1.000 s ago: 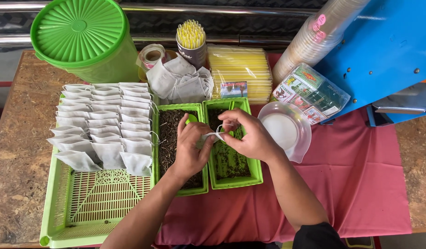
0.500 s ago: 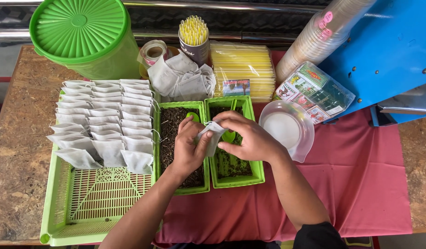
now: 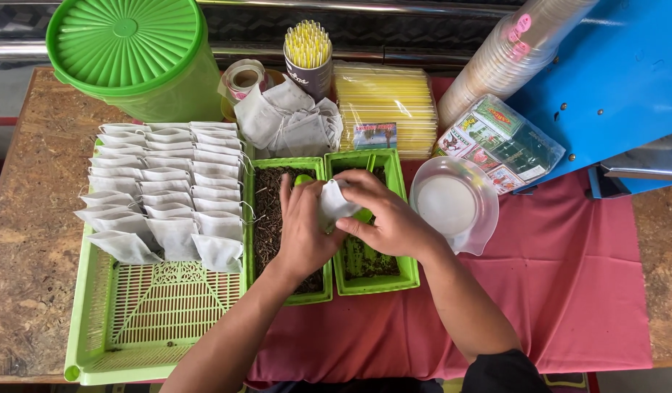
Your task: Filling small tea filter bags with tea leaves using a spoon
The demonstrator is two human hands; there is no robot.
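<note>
Both my hands hold one small white cloth bag (image 3: 334, 204) over two small green trays of dark loose tea. My left hand (image 3: 303, 231) hovers above the left green tray (image 3: 249, 218) and pinches the bag's left edge. My right hand (image 3: 385, 217) grips the bag's right side over the right green tray (image 3: 394, 273). A green scoop (image 3: 304, 180) peeks out behind my left hand's fingers. The bag's lower part is hidden by my fingers.
A big green slotted basket (image 3: 147, 327) at left holds several rows of filled white bags (image 3: 161, 189). Behind stand a green lidded tub (image 3: 129, 51), a tape roll (image 3: 243, 76), spare empty bags (image 3: 289, 120), a cup of yellow straws (image 3: 308, 51), yellow packets (image 3: 385, 102), stacked cups (image 3: 496, 65). A white bowl (image 3: 452, 205) sits right, on red cloth (image 3: 569, 291).
My hands have shifted slightly toward the far end of the trays, and the white bag has turned from a pinched string hold to a fuller grip between both hands.
</note>
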